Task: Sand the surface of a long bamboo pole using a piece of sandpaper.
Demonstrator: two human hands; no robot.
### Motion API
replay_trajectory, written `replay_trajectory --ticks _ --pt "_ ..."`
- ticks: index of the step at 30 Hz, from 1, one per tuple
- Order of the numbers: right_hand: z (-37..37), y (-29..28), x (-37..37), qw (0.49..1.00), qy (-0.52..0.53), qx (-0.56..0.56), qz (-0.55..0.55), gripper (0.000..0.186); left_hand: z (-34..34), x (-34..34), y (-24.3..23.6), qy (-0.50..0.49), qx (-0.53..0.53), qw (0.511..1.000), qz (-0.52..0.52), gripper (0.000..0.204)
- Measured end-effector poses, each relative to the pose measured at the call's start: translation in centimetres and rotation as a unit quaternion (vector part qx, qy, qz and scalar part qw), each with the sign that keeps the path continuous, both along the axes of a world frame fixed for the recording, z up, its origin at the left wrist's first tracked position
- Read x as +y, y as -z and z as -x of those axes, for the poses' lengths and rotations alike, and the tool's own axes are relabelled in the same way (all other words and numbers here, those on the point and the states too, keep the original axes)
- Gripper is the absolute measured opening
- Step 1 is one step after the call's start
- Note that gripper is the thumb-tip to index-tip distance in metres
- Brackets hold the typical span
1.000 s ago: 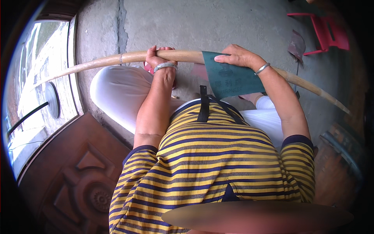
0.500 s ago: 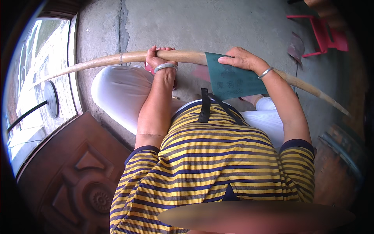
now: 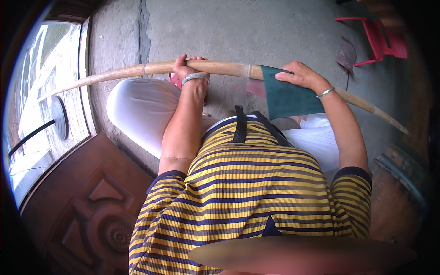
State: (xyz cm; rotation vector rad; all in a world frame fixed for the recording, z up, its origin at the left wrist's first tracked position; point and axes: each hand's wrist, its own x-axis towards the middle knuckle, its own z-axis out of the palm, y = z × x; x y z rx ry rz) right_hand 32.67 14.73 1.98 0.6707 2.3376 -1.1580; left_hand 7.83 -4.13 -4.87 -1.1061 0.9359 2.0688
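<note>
A: Left hand [image 3: 189,68] first: curled snugly about the pole [image 3: 224,68], palm beneath it, fingertips showing past the far edge!
B: And the right hand [image 3: 302,75]?
A: Closed over the sheet [image 3: 293,100], and the pole runs under that! Thumb flat on the green, pointing toward the left hand; the other fingertips are hidden, so I can't tell how tightly they wrap.
B: Where does the pole lie?
A: Across both grips, bowed, a pale joint [image 3: 250,71] between them, just beside the sheet's edge. One thin end reaches well out left of the left hand, the other beyond the right.
B: And that sheet?
A: Hanging from the right grip toward the body, near the strap [image 3: 239,124]! A bangle [image 3: 195,77] sits just below the left hand, a bracelet [image 3: 326,92] behind the right.
B: Farther out?
A: Red chair [image 3: 380,41], beyond the right grip, well apart!
</note>
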Motion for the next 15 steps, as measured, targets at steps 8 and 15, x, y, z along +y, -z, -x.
replay_trajectory --ticks 8,15 --pt "2.4 2.1 -2.0 0.993 -0.003 0.09 -0.07 0.064 -0.5 0.5 -0.8 -0.002 0.016 0.999 0.034 0.019" --pt "-3.7 -0.9 1.8 0.998 0.057 -0.025 0.006 0.064 -0.4 0.5 -0.5 0.002 -0.001 1.0 0.03 0.018"
